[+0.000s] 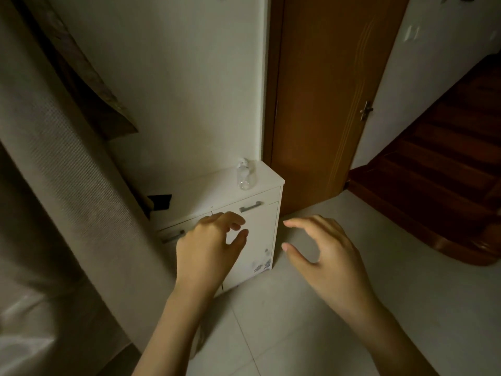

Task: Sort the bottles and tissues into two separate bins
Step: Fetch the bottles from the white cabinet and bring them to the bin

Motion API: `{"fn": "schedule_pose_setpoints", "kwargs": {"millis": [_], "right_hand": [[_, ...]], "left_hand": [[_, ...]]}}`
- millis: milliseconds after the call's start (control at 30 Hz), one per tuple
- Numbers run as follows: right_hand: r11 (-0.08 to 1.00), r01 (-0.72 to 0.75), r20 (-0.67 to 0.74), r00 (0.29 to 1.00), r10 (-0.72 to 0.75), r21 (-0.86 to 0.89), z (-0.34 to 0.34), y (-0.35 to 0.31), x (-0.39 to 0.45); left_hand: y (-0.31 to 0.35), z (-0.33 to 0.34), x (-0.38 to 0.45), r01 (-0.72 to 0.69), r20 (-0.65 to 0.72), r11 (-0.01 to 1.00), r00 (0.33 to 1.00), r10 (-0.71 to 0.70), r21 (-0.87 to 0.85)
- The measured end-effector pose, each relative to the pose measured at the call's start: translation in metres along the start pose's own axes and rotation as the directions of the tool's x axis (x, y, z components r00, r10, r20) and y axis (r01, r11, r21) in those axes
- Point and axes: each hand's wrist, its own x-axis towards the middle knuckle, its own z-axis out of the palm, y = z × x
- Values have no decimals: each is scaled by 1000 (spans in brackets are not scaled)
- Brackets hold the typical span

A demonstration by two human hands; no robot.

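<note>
A clear plastic bottle [244, 175] lies on top of a low white cabinet [206, 191], near its right back corner by the wall. Both of my hands are held out in front of the cabinet, below the bottle and apart from it. My left hand [210, 245] hovers before the cabinet doors with loosely curled fingers and holds nothing. Over the floor to the right of the cabinet, my right hand [322, 251] is relaxed, thumb and fingers apart, and empty. No tissues or bins are in view.
A dark object [160, 202] sits at the cabinet's left back edge. Grey curtain fabric [67, 185] fills the left side. A brown wooden door [325, 104] stands behind the cabinet, dark wooden stairs [447, 172] rise at the right, and pale floor tiles [298, 321] lie below.
</note>
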Motion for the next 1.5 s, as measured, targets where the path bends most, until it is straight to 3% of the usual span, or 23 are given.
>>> {"fn": "schedule_pose_setpoints", "kwargs": {"millis": [367,767,1167,1333,1500], "right_hand": [[996,59,133,989,-68,71,89,132,167],[992,75,325,940,-104,100,204,211,307],[992,-50,547,831,104,-113,353,261,424],[972,-172,577,782,235,-162,401,276,448],[960,-192,579,767,275,-202,431,278,452]], "left_hand": [[-42,117,140,166,59,975,983,-177,149],[-99,195,246,336,96,926,930,-356,173],[-198,267,373,359,190,922,904,-382,145],[-230,282,406,354,204,924,903,-378,146],[-249,295,403,417,210,897,873,-441,149]]}}
